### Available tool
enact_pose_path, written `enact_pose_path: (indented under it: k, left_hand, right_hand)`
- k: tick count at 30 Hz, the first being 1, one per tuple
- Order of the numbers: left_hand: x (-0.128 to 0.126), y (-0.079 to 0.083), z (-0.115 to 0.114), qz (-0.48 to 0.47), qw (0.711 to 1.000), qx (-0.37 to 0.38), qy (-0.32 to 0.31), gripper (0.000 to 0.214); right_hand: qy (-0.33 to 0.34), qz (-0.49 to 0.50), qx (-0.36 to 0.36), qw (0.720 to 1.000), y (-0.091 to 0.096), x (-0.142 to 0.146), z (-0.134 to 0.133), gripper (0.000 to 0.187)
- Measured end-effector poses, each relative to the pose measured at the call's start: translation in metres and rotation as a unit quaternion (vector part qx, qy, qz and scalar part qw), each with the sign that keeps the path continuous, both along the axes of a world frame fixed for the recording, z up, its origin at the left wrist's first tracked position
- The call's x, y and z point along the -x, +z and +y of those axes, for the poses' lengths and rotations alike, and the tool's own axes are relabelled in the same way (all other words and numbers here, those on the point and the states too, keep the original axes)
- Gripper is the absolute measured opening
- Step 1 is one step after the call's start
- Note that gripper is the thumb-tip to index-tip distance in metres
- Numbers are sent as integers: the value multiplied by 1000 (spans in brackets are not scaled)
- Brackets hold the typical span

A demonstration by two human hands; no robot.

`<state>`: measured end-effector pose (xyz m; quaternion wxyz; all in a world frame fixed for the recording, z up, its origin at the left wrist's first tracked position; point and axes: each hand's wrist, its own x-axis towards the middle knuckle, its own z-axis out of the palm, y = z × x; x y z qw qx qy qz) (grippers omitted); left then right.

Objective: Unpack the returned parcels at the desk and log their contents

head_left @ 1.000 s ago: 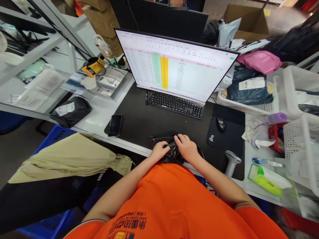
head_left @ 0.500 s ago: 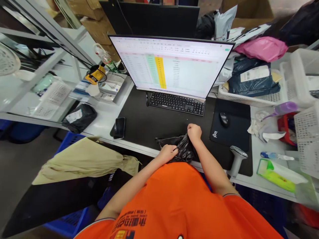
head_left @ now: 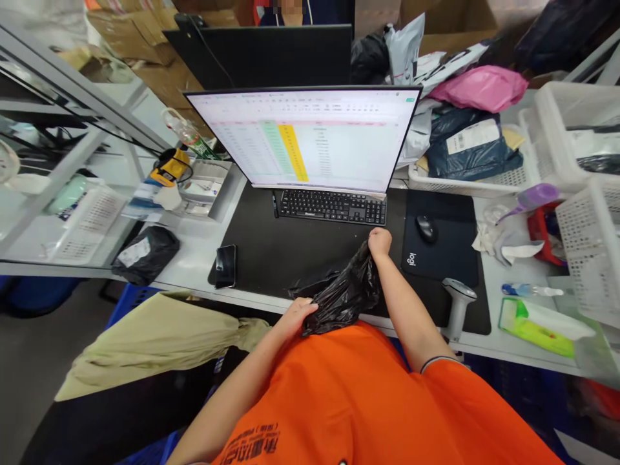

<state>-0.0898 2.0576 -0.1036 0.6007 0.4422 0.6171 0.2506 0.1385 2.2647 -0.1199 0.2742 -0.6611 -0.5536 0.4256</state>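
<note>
A crumpled black plastic bag [head_left: 345,294] is stretched between both hands above the front edge of the black desk mat [head_left: 271,248]. My right hand [head_left: 380,241] is closed on the bag's upper end and holds it raised, just in front of the keyboard [head_left: 332,206]. My left hand [head_left: 298,315] grips the bag's lower end close to my orange shirt. The bag runs slanted from lower left to upper right.
A monitor [head_left: 305,139] with a spreadsheet stands behind the keyboard. A phone [head_left: 225,265] lies at the mat's left; a mouse [head_left: 426,228] on a mouse pad and a barcode scanner [head_left: 454,305] are at right. White baskets [head_left: 571,168] with parcels fill the right side. A beige cloth [head_left: 155,339] hangs lower left.
My right hand has lifted the bag's end up and away from me, pulling the bag out long. My left hand has slid back toward my body with the other end.
</note>
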Motion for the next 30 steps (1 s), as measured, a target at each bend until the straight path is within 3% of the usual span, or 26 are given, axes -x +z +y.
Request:
enact_pose_path:
  k: [3,5,10,12,14,16,18,20,23,24,26,30]
  left_hand:
    - [15,3,4,54,998,-20,-7,61]
    - [20,10,10,81,996,-39,-4,57]
    - [-5,44,35,226,960,-167,10,36]
    - [-20,54,47,279,943,-183,-8,28]
    - [-29,59,54,283,940,-190,-33,33]
    - [-31,58,55,249,945,-205,-46,40]
    - [-28,55,49,220,949,-221,-37,42]
    - [-23,53,40,216,948,-233,-21,42]
    - [-24,57,29,229,942,-245,-16,41]
    - [-27,59,26,232,940,-250,-23,41]
    - [-34,65,24,228,935,-266,-48,39]
    - [-42,72,22,189,920,-315,-134,36]
  right_hand:
    - [10,80,24,996,15,7,-4,33]
    - [31,133,51,989,28,11,-16,21]
    - [122,262,112,951,63,26,-58,9]
    - [141,345,132,918,69,27,-67,18]
    - [130,420,139,887,69,17,-69,31]
    - [93,442,116,884,64,-7,-68,42]
    - [77,419,80,901,63,-38,-71,52]
    - [103,365,23,925,71,-65,-82,60]
    - [170,179,-148,958,97,-71,-112,65]
    - [194,94,-213,953,105,-62,-122,63]
    - [258,-56,-298,918,113,-33,-136,54]
    - [282,-212,-349,868,88,18,-132,26]
